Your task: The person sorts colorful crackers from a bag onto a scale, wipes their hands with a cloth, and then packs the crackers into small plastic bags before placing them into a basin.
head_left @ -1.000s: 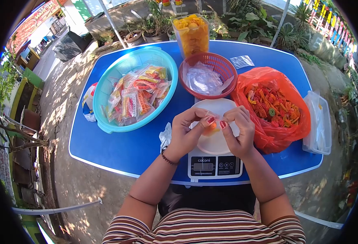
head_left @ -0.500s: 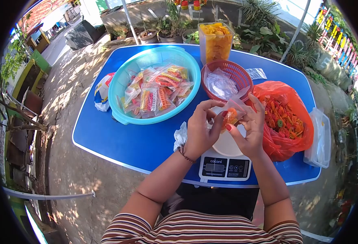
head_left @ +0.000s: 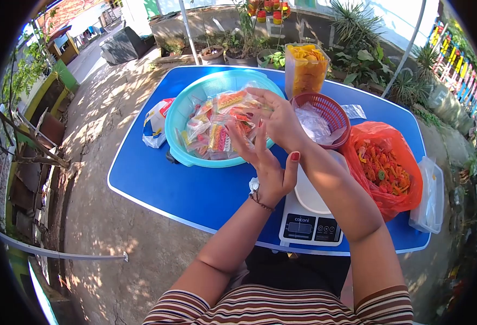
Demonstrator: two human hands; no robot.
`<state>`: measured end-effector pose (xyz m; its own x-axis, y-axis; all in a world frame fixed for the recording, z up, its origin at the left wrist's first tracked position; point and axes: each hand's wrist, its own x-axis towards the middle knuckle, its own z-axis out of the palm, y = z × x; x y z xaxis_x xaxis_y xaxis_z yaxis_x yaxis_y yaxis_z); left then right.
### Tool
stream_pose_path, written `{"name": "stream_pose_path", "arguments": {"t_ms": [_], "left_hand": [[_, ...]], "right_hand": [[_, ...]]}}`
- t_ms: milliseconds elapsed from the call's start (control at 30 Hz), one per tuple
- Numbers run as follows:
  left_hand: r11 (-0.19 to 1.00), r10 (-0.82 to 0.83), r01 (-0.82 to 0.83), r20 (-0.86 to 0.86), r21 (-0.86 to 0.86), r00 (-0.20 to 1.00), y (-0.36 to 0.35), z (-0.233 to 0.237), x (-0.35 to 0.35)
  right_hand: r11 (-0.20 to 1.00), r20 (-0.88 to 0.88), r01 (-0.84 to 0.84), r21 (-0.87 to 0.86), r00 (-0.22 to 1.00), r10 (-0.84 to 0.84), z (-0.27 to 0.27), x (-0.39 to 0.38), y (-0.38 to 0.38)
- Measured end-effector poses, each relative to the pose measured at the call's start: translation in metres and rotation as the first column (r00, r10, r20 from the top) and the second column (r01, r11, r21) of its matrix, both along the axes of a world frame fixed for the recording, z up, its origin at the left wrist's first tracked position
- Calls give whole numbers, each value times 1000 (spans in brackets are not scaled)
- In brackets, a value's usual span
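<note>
My left hand (head_left: pixel 269 172) is open, fingers spread, in front of the turquoise basin (head_left: pixel 180 145). It holds nothing that I can see. My right hand (head_left: pixel 280 120) crosses above it and reaches over the basin's right side. Its fingers are stretched out and apart beside the packets, and I see nothing gripped. Small clear plastic packets (head_left: pixel 219 136) of red, orange and yellow pieces fill the basin. Below my right forearm stands a white bowl (head_left: pixel 310 194) on a kitchen scale (head_left: pixel 300 228), partly covered by the arm.
A red basket (head_left: pixel 340 125) holds clear plastic bags (head_left: pixel 315 123). Beside it an orange-red plastic bag (head_left: pixel 409 197) contains loose coloured pieces (head_left: pixel 382 168). A tall clear container (head_left: pixel 306 70) of yellow-orange chips stands behind. A plastic box (head_left: pixel 430 203) lies at the blue table's (head_left: pixel 195 203) right edge.
Both hands have moved left from above the scale toward the basin. The small packet they held between them is out of their fingers. The view has shifted slightly.
</note>
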<state>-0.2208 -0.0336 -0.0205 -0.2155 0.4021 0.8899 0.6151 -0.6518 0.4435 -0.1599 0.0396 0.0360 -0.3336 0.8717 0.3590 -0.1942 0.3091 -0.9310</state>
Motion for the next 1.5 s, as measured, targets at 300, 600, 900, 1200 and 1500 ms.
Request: {"name": "stream_pose_path", "arguments": {"t_ms": [300, 600, 900, 1200, 1500], "left_hand": [[959, -258, 264, 66, -104, 964, 3, 5, -1], [901, -404, 294, -372, -318, 836, -11, 11, 18], [625, -779, 514, -419, -588, 467, -2, 42, 104], [593, -800, 398, -457, -700, 389, 61, 17, 202], [720, -683, 202, -626, -664, 376, 55, 26, 206]], "right_hand": [[1000, 173, -1, 27, 985, -4, -11, 32, -28], [755, 368, 273, 597, 743, -559, -6, 153, -98], [630, 593, 632, 452, 314, -741, -28, 333, -96], [778, 679, 474, 413, 409, -609, -58, 352, -108], [613, 854, 739, 281, 99, -510, -33, 370, -122]]}}
